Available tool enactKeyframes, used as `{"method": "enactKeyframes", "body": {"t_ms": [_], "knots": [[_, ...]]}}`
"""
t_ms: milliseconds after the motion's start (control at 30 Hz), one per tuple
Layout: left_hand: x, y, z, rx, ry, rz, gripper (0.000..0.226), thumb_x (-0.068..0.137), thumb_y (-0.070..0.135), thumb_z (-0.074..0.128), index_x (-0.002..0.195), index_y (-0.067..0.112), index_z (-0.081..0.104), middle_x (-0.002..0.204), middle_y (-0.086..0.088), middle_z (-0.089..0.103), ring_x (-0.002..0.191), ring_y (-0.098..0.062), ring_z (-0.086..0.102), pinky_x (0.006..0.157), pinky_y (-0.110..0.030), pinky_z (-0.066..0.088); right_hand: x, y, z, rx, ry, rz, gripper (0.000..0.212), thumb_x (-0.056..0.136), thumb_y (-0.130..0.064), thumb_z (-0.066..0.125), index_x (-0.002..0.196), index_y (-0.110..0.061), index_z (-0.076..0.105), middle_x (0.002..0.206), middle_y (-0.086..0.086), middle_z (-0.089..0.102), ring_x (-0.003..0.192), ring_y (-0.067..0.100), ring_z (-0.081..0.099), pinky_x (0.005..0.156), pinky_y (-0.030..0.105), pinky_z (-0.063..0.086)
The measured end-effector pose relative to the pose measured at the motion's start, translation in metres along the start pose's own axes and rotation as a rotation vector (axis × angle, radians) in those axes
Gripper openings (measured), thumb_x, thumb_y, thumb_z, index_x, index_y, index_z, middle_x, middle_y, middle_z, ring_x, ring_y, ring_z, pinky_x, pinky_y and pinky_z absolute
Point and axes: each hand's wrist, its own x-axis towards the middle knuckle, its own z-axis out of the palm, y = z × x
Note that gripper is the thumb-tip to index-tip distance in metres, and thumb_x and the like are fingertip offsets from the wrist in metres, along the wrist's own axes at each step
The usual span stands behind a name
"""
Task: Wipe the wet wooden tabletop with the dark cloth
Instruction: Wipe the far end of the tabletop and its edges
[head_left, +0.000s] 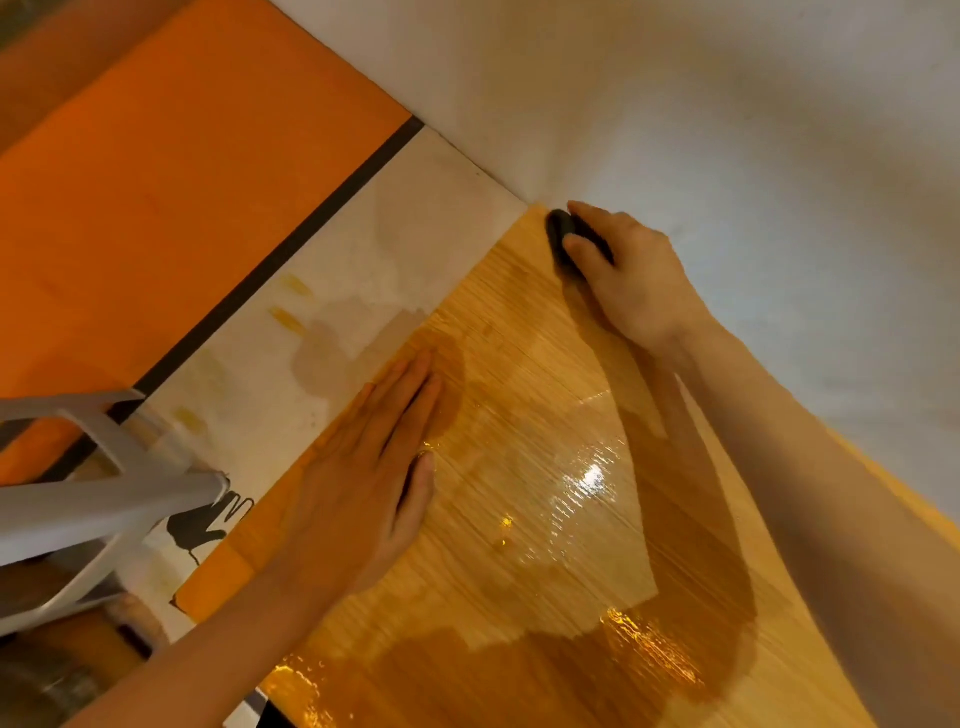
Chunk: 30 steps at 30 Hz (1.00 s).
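Head view: the dark cloth (563, 236) is being gripped by the curled fingers of the right hand (631, 280) at one o'clock, bunched against the tabletop's far corner by the white wall (727, 130). The left hand (371, 467) is being pressed flat, fingers straight and together, at nine o'clock on the wooden tabletop (545, 519), which is glistening with wet streaks. A grey chair (104, 499) is being seen at eight o'clock.
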Motion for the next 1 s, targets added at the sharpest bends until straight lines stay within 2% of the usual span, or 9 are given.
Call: {"method": "enactKeyframes", "body": {"t_ms": [100,200,367,467,533,733,800,867,1000], "knots": [[0.000,0.001,0.000,-0.010,0.013,-0.004,0.057,0.105,0.031,0.036,0.157,0.007,0.032,0.168,-0.006,0.023,0.156,-0.019,0.021,0.128,-0.036,0.018,0.001,0.011,-0.014,0.133,-0.085,0.093,0.030,0.102,-0.031,0.041,0.121,-0.022,0.062,0.107,-0.001,0.065,0.094,0.014,0.057,0.068,0.011,0.039],[0.001,0.001,0.000,-0.008,0.005,-0.019,0.056,0.106,0.031,0.036,0.156,0.007,0.035,0.167,-0.008,0.024,0.156,-0.020,0.022,0.127,-0.036,0.018,0.034,-0.009,-0.004,0.158,-0.117,0.055,0.030,0.101,-0.030,0.042,0.112,-0.014,0.065,0.102,0.006,0.067,0.083,0.014,0.056,0.064,0.018,0.041],[0.000,0.002,-0.002,-0.013,-0.012,-0.018,0.056,0.105,0.030,0.036,0.157,0.008,0.033,0.168,-0.007,0.023,0.156,-0.020,0.019,0.127,-0.038,0.020,0.053,-0.034,0.014,0.063,-0.022,-0.173,0.029,0.098,-0.022,0.049,0.122,-0.015,0.063,0.112,0.004,0.067,0.101,0.019,0.061,0.089,0.029,0.049],[0.000,0.002,-0.003,-0.026,-0.005,-0.013,0.057,0.106,0.032,0.035,0.158,0.008,0.031,0.168,-0.007,0.022,0.156,-0.020,0.019,0.126,-0.041,0.023,0.034,-0.020,0.016,-0.107,0.045,-0.393,0.030,0.100,-0.021,0.047,0.126,-0.013,0.060,0.124,0.003,0.062,0.120,0.020,0.051,0.104,0.025,0.036],[0.000,0.002,-0.003,-0.031,0.004,0.000,0.057,0.106,0.031,0.036,0.159,0.009,0.029,0.169,-0.006,0.020,0.157,-0.019,0.018,0.127,-0.039,0.020,0.025,-0.019,0.018,-0.144,0.058,-0.440,0.029,0.101,-0.020,0.045,0.123,-0.011,0.061,0.126,0.005,0.061,0.127,0.021,0.046,0.115,0.034,0.027],[-0.001,0.002,-0.006,-0.077,0.003,-0.019,0.054,0.106,0.028,0.038,0.156,0.005,0.035,0.167,-0.010,0.024,0.156,-0.020,0.022,0.124,-0.042,0.029,-0.024,-0.054,0.062,-0.176,-0.149,-0.686,0.028,0.101,-0.020,0.045,0.120,-0.010,0.063,0.123,0.005,0.062,0.129,0.024,0.047,0.118,0.043,0.023],[-0.001,0.004,-0.009,-0.066,-0.017,-0.029,0.054,0.106,0.028,0.037,0.155,0.006,0.036,0.166,-0.009,0.027,0.155,-0.021,0.024,0.125,-0.039,0.027,-0.015,-0.047,0.050,-0.205,-0.144,-0.674,0.030,0.102,-0.021,0.044,0.122,-0.008,0.062,0.125,0.006,0.062,0.130,0.024,0.047,0.120,0.035,0.018],[-0.001,0.006,-0.014,-0.078,-0.031,-0.042,0.054,0.106,0.030,0.036,0.155,0.007,0.037,0.165,-0.008,0.028,0.154,-0.021,0.023,0.127,-0.031,0.017,0.007,-0.035,0.033,-0.220,-0.044,-0.542,0.031,0.102,-0.019,0.042,0.123,-0.006,0.061,0.127,0.010,0.061,0.133,0.027,0.043,0.118,0.026,0.011],[-0.026,0.006,-0.023,-0.142,-0.042,-0.109,0.055,0.106,0.029,0.035,0.157,0.008,0.033,0.167,-0.005,0.025,0.155,-0.017,0.023,0.126,-0.032,0.017,0.023,-0.031,0.030,-0.174,0.097,-0.252,0.033,0.104,-0.020,0.038,0.127,-0.011,0.059,0.138,0.007,0.053,0.145,0.026,0.025,0.120,0.039,0.005]]}}
